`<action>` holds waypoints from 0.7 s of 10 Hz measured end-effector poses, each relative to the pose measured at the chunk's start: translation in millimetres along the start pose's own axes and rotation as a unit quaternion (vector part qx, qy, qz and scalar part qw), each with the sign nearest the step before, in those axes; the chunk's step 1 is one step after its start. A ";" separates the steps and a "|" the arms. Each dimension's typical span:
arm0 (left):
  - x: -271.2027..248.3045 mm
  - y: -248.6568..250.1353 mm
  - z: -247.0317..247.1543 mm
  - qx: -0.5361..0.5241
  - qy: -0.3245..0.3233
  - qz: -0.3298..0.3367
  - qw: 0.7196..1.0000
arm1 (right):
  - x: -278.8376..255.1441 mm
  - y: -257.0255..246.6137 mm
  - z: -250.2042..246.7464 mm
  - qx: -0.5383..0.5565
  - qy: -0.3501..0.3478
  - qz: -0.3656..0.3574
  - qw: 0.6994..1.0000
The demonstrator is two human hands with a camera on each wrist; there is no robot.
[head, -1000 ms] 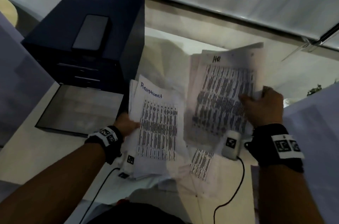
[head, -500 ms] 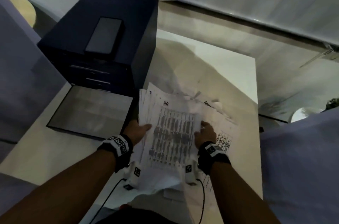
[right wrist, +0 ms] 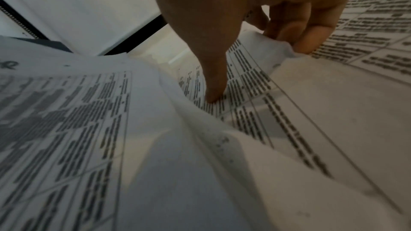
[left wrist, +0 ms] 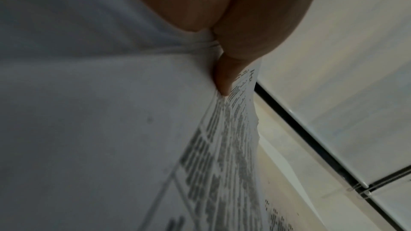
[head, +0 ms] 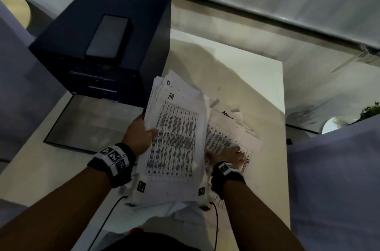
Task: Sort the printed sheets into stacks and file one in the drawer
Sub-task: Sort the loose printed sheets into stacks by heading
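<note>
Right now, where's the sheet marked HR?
In the head view the HR sheet tops the stack held by the left hand, just in front of the dark drawer cabinet and left of the right hand.

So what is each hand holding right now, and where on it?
The left hand grips the stack of sheets topped "HR" at its left edge, thumb on top. The right hand picks at a sheet on the table near its lower edge.

White sheets with black printed tables, navy drawer cabinet
</note>
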State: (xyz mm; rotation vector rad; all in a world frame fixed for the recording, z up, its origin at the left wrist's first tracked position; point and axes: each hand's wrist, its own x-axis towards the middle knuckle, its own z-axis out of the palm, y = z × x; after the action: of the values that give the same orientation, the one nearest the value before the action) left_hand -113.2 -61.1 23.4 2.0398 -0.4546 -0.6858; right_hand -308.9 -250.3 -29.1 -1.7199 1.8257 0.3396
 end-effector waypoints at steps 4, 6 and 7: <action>-2.8 19.4 -27.0 -0.005 0.036 -0.007 0.999 | -4.6 -6.2 -2.7 0.130 -0.057 -0.027 0.989; -7.6 22.5 -26.8 -0.001 0.039 -0.022 0.999 | -15.7 -14.1 8.4 0.080 -0.057 -0.078 0.992; -10.2 22.0 -27.8 -0.003 0.039 -0.030 0.999 | -20.2 -18.9 9.7 0.086 -0.025 -0.109 0.990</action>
State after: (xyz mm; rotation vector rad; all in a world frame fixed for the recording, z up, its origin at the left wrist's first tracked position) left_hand -105.0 -48.9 57.2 2.0728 -0.3469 -0.6391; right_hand -288.6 -230.8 -21.0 -1.7522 1.5655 0.1296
